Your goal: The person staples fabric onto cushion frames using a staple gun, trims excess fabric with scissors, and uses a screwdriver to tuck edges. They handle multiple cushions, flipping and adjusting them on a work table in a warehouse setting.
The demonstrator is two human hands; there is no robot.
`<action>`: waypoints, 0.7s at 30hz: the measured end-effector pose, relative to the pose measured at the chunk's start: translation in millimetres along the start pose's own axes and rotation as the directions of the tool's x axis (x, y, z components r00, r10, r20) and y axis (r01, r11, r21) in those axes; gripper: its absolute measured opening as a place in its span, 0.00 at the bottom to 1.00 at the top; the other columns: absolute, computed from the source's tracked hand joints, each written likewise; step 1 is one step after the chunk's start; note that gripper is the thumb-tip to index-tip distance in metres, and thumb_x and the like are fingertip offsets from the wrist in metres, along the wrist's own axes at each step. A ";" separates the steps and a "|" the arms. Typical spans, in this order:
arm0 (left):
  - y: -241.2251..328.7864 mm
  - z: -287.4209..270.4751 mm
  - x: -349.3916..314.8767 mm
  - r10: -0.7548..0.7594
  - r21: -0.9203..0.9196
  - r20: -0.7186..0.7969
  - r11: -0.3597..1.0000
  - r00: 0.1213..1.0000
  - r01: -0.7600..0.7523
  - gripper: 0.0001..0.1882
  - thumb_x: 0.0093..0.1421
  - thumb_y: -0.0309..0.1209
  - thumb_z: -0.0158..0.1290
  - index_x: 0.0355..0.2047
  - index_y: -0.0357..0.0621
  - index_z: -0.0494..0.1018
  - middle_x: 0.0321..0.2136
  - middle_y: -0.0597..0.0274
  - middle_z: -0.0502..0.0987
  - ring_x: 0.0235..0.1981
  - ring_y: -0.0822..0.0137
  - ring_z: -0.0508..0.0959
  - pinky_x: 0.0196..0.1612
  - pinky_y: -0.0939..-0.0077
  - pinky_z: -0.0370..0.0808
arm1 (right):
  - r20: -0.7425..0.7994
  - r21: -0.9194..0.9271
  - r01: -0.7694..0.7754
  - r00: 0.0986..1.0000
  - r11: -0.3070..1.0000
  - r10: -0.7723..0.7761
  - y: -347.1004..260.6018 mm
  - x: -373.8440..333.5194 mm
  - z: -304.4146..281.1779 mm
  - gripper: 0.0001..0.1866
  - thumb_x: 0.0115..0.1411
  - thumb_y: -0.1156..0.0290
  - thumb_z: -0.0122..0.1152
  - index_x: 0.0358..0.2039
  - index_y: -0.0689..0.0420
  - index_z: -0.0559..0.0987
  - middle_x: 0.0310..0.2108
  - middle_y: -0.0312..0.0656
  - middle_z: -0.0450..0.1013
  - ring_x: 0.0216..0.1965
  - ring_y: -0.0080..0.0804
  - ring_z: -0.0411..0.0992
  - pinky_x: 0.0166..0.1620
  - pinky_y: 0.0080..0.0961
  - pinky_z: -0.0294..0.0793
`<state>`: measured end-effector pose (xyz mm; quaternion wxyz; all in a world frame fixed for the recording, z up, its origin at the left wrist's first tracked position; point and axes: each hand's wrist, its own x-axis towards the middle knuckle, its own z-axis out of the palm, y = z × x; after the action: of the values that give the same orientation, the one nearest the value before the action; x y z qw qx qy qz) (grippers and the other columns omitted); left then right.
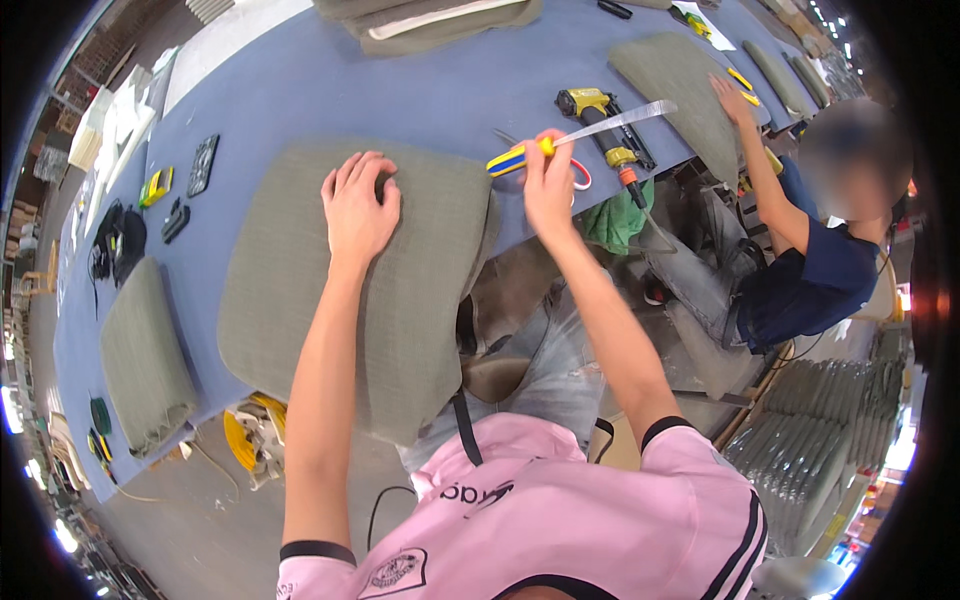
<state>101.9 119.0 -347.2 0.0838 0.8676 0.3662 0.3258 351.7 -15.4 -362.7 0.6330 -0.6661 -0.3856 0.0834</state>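
Note:
A grey-green fabric-covered seat cushion [300, 270] lies in front of me, partly over the table's near edge. My left hand [362, 208] rests on its upper part, fingers slightly bent and apart, holding nothing; a dark spot shows between thumb and forefinger. Just right of the cushion, my right hand [550, 190] is closed on a long flat-bladed tool [620, 118]. The tool has a yellow-and-blue screwdriver-type handle, and its metal blade points to the far right. Beside that hand lies a yellow-and-black air stapler [600, 115] with a hose attached.
Another person [810, 260] sits at the right, a hand on a similar cushion [670, 90]. A folded grey-green piece [148, 350] lies at the left of the blue table [450, 95]. A tape measure [157, 187] and black remote-like object [203, 165] lie nearby. Green cloth [620, 218] hangs below the stapler.

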 end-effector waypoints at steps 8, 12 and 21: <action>9.1 -72.5 -82.1 0.114 -0.195 0.132 0.977 0.985 -0.087 0.17 0.67 0.31 0.57 0.55 0.49 0.81 0.65 0.56 0.79 0.71 0.49 0.71 0.76 0.44 0.60 | 0.257 -0.750 0.165 0.965 0.640 0.053 3.1 84.4 -34.0 0.25 0.72 0.46 0.61 0.56 0.52 0.83 0.43 0.55 0.86 0.47 0.60 0.83 0.50 0.54 0.81; 15.6 -150.7 -222.2 -0.230 0.128 -0.030 0.964 0.973 0.232 0.24 0.71 0.29 0.57 0.67 0.47 0.75 0.72 0.47 0.69 0.76 0.45 0.65 0.78 0.45 0.59 | 0.331 -0.566 0.307 0.935 0.765 -0.130 -3.7 70.3 -46.4 0.22 0.73 0.52 0.61 0.57 0.56 0.82 0.53 0.51 0.83 0.54 0.54 0.81 0.56 0.48 0.79; 22.4 -155.4 -290.1 -0.918 -0.934 0.060 0.086 0.392 0.346 0.47 0.73 0.44 0.55 0.84 0.49 0.44 0.83 0.53 0.43 0.80 0.56 0.52 0.80 0.54 0.52 | 0.583 -0.421 0.460 0.797 0.782 -0.155 -10.3 -18.6 48.2 0.34 0.71 0.42 0.61 0.73 0.41 0.75 0.68 0.59 0.70 0.68 0.64 0.66 0.67 0.54 0.72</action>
<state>-133.2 -111.7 -364.5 0.5254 0.2792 0.5185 0.6141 305.9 9.5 -369.3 0.2942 -0.6940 -0.6560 0.0379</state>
